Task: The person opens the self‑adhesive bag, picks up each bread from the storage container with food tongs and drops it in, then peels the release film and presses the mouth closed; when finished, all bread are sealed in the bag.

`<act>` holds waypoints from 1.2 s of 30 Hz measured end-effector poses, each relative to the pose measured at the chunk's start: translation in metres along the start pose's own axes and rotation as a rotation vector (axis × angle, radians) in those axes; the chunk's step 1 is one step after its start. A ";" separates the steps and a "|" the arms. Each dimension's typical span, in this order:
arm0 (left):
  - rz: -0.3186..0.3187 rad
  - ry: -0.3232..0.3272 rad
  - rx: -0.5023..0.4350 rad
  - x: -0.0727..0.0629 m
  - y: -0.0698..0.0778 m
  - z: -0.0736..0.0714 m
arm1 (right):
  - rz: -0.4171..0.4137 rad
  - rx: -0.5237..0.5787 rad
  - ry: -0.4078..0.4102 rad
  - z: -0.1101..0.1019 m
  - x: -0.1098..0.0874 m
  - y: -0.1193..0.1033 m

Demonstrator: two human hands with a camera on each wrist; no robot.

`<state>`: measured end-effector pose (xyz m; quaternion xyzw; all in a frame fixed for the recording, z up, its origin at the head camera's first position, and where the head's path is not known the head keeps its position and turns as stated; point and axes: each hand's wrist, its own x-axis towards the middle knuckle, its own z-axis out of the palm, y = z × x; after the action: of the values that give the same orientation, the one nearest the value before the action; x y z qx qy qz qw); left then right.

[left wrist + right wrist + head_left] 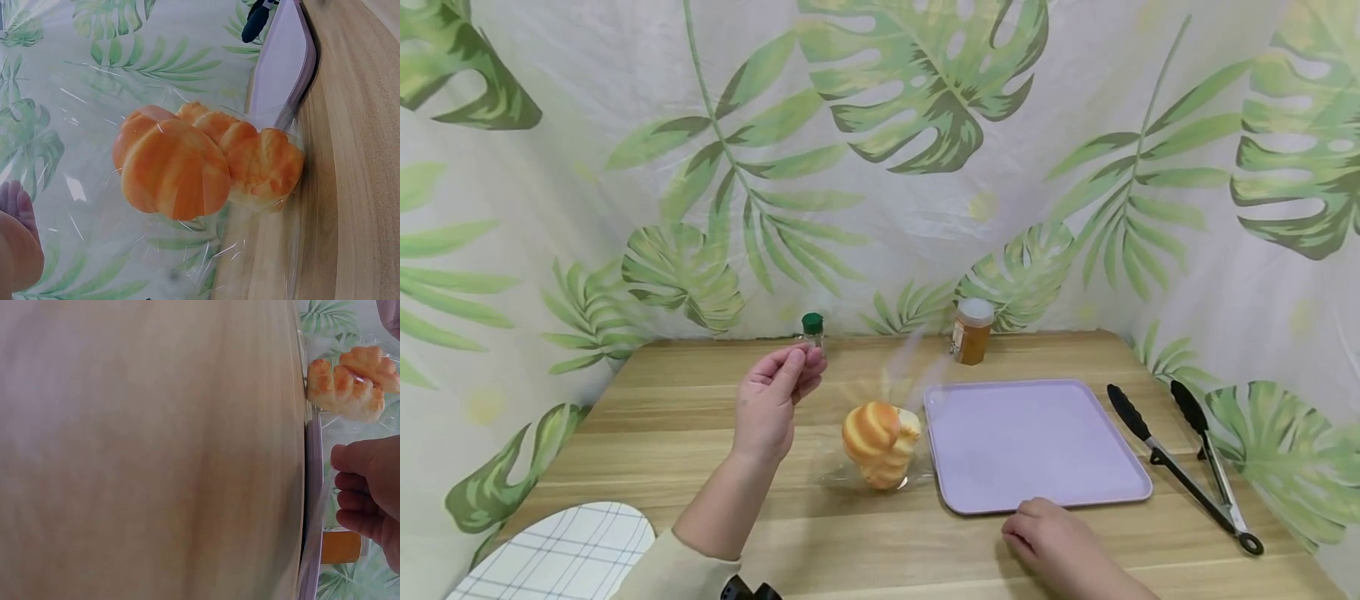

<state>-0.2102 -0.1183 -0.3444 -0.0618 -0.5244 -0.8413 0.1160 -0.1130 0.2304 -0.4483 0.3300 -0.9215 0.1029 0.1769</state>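
My left hand (775,400) is raised over the table, thumb and forefinger pinched together at the edge of a clear plastic bag (75,187). The bag is hard to make out in the head view. Inside it lie a round, grooved golden bun (175,172) and a paler lobed bread roll (269,165), low near the tabletop. My right hand (1060,542) rests by the near edge of a lilac tray (1037,446), its fingers loosely curled with nothing seen in them. In the right wrist view its thumb and fingers (353,500) show beside the tray's rim.
Black-tipped metal tongs (1187,475) lie spread to the right of the tray. An amber jar with a white lid (973,332) and a small green-capped bottle (812,325) stand at the back. A white checked mat (565,550) lies front left. Leaf-print cloth hangs behind.
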 end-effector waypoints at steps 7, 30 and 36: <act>-0.006 0.013 -0.002 -0.001 0.000 -0.001 | 0.052 0.133 -0.255 0.003 0.001 -0.002; 0.005 -0.029 0.001 -0.002 -0.002 -0.001 | 0.457 0.738 0.101 -0.046 0.070 0.023; 0.026 -0.076 -0.007 -0.003 -0.001 -0.002 | 0.524 0.967 0.127 -0.054 0.119 0.029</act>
<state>-0.2079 -0.1196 -0.3474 -0.1008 -0.5248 -0.8385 0.1069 -0.2034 0.2015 -0.3544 0.1264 -0.8081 0.5746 0.0290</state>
